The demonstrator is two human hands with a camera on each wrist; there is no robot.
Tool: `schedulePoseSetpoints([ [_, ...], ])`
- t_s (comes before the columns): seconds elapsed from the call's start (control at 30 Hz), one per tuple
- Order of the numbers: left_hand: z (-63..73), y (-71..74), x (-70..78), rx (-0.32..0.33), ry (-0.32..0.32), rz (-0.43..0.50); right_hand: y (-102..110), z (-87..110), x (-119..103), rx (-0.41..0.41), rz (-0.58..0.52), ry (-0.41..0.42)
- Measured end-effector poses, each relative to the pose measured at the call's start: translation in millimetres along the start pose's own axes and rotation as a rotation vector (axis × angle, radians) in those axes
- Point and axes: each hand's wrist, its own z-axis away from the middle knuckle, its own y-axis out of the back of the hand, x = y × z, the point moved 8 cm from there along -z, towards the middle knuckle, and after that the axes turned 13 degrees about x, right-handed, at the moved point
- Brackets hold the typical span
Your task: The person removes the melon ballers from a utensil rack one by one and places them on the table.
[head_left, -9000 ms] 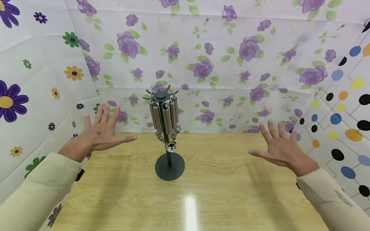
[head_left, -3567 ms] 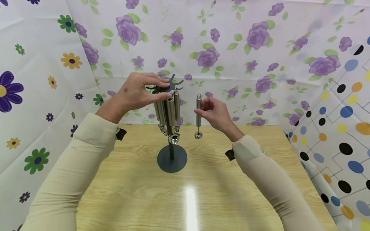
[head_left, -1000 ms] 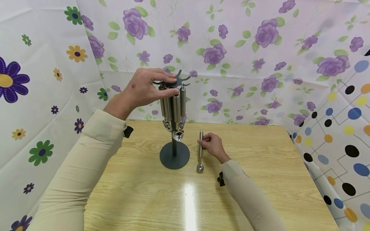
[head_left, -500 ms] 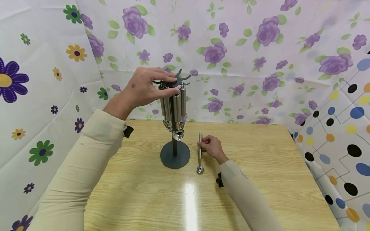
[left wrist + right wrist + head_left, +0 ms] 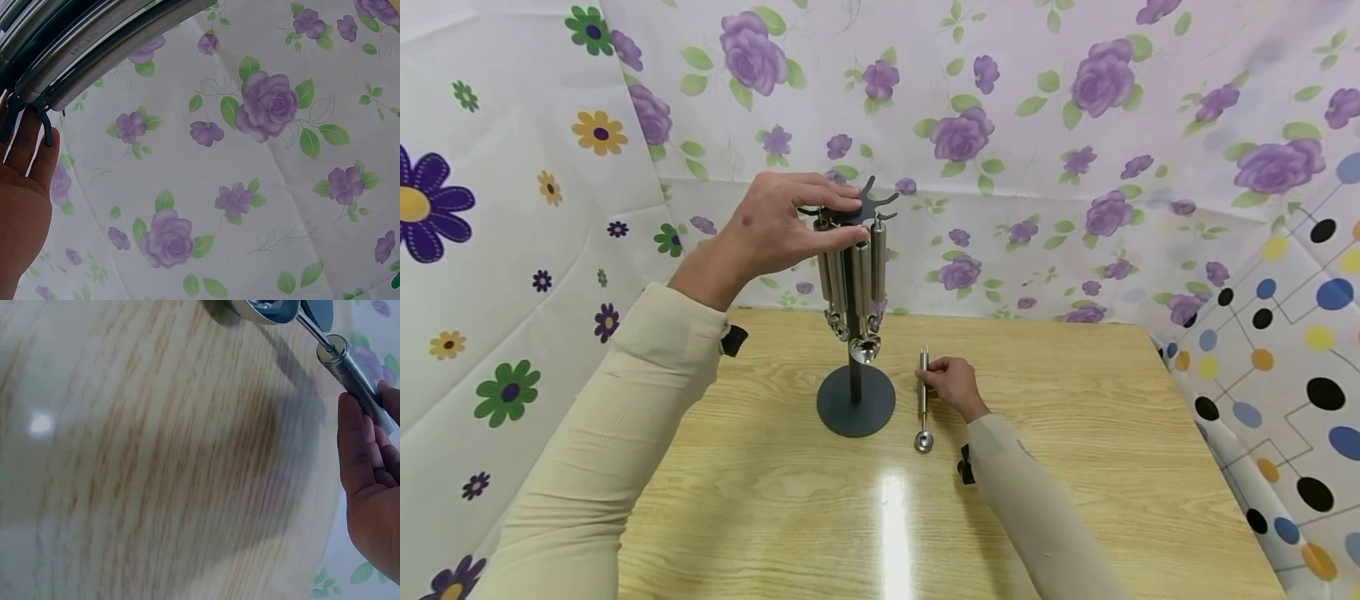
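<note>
A dark utensil rack (image 5: pixel 856 402) with a round base stands upright on the table. Several steel utensils with cylindrical handles and small round bowls (image 5: pixel 865 348) hang from its hooks. My left hand (image 5: pixel 767 223) holds the rack's top, fingers over the hook plate and thumb in front by the handles. In the left wrist view, fingers show behind the hooks (image 5: pixel 44 122). Right of the rack, my right hand (image 5: pixel 953 385) pinches a small steel scoop (image 5: pixel 923 402) by its handle. Its round bowl (image 5: pixel 269 311) points toward me, low at the tabletop; contact cannot be told.
The wooden table (image 5: pixel 1075 500) extends to both sides, with a bright reflection in front. A purple-flowered cloth (image 5: pixel 1037 167) hangs behind it. Patterned cloths (image 5: pixel 1300 400) close off the left and right sides. A black strap device (image 5: pixel 966 465) sits at the right wrist.
Both hands were apart and held nothing. The left took hold of the rack's top; the right took a scoop and lowered it beside the base. Over the last half second they barely moved.
</note>
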Motion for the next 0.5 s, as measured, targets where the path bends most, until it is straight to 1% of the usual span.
schedulePoseSetpoints([
  [0.13,-0.3,-0.3,0.6,-0.001,-0.004,-0.002,0,0.5,3,0.013,0.025,-0.022],
  [0.33,0.5,-0.4,-0.1,-0.005,0.010,0.001,-1,0.7,10,0.040,0.083,-0.047],
  [0.5,1.0,-0.6,-0.6,-0.011,0.012,-0.006,-3,-0.5,19,0.055,0.093,-0.084],
])
